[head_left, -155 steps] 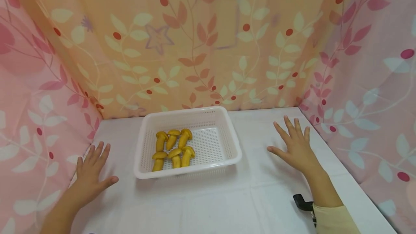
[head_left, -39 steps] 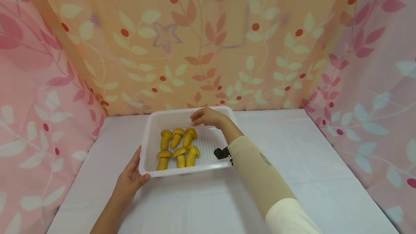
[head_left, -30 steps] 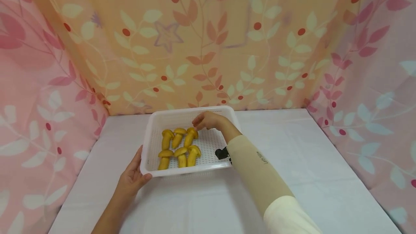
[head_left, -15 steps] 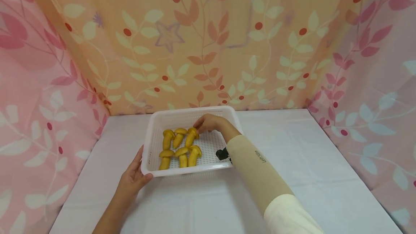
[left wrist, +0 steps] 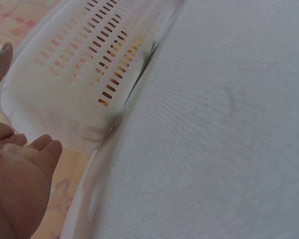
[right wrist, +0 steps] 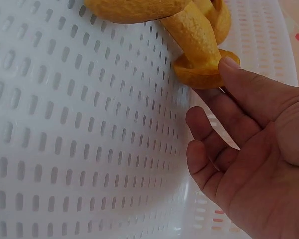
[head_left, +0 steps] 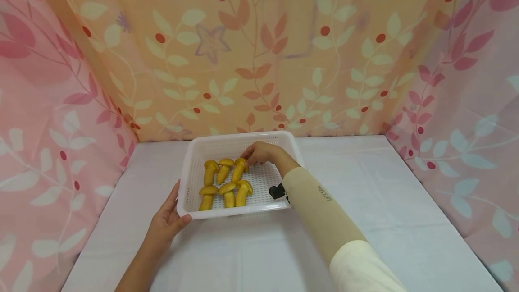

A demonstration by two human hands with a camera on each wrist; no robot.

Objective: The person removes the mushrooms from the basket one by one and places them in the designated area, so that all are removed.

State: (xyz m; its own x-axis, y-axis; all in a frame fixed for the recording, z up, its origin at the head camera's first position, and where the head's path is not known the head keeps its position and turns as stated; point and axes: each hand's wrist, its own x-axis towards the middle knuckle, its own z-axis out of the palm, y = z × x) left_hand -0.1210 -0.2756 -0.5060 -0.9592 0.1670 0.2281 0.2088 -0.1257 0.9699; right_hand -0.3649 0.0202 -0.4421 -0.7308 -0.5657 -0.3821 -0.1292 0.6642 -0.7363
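A white plastic basket [head_left: 243,211] holds several yellow mushrooms in two rows on its left side. My left hand [head_left: 165,222] grips the basket's front left corner, thumb on the rim and fingers along the outer side. In the left wrist view those fingers curl beside the perforated wall [left wrist: 45,94]. My right hand [head_left: 264,153] reaches inside the basket and pinches the back-row right mushroom [head_left: 239,171] by its cap. The right wrist view shows the thumb on the cap of that mushroom [right wrist: 194,40], index finger behind it, other fingers loosely curled.
The basket stands on a white-covered table [head_left: 259,256], near its back edge. A patterned orange curtain [head_left: 251,57] hangs behind, with pink curtains on both sides. A black wrist-worn device [head_left: 276,191] sits below the right wrist, overlapping the basket's right part.
Both hands were spread open on either side of the basket. The left came to its corner; the right moved in over it, lowered and took hold of the back-row right mushroom, which has barely moved.
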